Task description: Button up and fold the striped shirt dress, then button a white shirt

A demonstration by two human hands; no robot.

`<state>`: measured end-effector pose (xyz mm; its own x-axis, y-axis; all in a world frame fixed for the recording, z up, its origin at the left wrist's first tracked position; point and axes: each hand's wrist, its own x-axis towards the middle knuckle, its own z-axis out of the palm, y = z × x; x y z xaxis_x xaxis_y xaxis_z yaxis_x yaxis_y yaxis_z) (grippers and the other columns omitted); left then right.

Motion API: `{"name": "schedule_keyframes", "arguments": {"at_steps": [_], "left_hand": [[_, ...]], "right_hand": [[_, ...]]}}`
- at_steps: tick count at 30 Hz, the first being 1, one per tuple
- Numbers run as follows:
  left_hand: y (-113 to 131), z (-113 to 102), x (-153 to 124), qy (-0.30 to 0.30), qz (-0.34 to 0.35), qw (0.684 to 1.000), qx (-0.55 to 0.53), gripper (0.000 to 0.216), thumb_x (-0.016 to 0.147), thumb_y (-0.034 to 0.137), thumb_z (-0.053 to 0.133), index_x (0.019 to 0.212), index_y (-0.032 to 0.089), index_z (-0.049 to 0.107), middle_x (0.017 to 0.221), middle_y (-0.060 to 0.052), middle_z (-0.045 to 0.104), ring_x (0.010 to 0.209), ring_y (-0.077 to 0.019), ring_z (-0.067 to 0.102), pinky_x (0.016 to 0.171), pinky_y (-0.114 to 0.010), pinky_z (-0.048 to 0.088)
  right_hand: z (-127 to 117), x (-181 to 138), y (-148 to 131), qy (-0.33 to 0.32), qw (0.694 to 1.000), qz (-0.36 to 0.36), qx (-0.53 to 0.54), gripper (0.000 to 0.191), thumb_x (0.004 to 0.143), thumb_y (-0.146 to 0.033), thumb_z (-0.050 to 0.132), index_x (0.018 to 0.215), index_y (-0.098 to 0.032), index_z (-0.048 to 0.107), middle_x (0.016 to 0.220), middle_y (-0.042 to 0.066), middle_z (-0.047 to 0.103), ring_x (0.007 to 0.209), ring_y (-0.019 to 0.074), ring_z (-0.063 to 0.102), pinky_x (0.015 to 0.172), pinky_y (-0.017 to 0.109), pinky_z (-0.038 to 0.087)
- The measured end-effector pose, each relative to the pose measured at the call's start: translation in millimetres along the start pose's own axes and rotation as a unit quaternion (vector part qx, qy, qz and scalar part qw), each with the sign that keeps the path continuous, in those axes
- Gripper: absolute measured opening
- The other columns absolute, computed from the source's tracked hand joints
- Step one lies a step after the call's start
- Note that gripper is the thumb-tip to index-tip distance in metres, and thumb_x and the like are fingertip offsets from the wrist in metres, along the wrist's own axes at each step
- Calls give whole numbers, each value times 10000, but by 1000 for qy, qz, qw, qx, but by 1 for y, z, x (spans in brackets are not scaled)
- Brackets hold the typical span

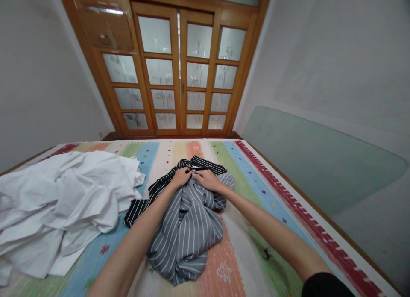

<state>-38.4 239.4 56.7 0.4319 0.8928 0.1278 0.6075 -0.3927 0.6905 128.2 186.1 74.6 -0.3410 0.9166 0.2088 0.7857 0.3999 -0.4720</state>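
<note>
A crumpled pinstriped shirt [188,237] lies in the middle of the bed, with grey cloth towards me and black striped cloth at its far and left sides. My left hand [182,177] is closed on the fabric at the upper part of the bundle. Right beside it, my right hand [207,180] pinches the same area, and the fingertips of both hands almost meet. What exactly lies between the fingertips is too small to make out. Loose folds of the grey cloth hang down between my forearms.
A heap of white cloth [60,203] covers the left side of the bed. Coloured stripes mark the bedspread [265,250]. Beyond the bed stand wooden doors with glass panes [179,70]. A wall with a pale green panel [314,156] runs along the right.
</note>
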Motion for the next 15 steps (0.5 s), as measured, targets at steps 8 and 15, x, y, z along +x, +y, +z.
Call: {"name": "schedule_keyframes", "arguments": {"at_steps": [8,15], "left_hand": [[-6,12,-6,14,21,997,72,405,804,520,610,1046,196,583,1056,-79,696,1005,-260,644,994,-417,418],[5,21,-11,11,-4,987,163,225,875,369,580,1026,206,615,1129,-106,693,1129,-308,601,1105,-614,192]], "right_hand": [[0,-23,-13,-112,988,-28,-102,292,905,-270,511,1103,-187,707,1042,81,735,943,230,675,790,272,438],[-13,-51,-17,-95,978,-20,-185,354,907,-331,505,1195,-160,617,1163,129,668,1050,250,639,844,301,443]]}}
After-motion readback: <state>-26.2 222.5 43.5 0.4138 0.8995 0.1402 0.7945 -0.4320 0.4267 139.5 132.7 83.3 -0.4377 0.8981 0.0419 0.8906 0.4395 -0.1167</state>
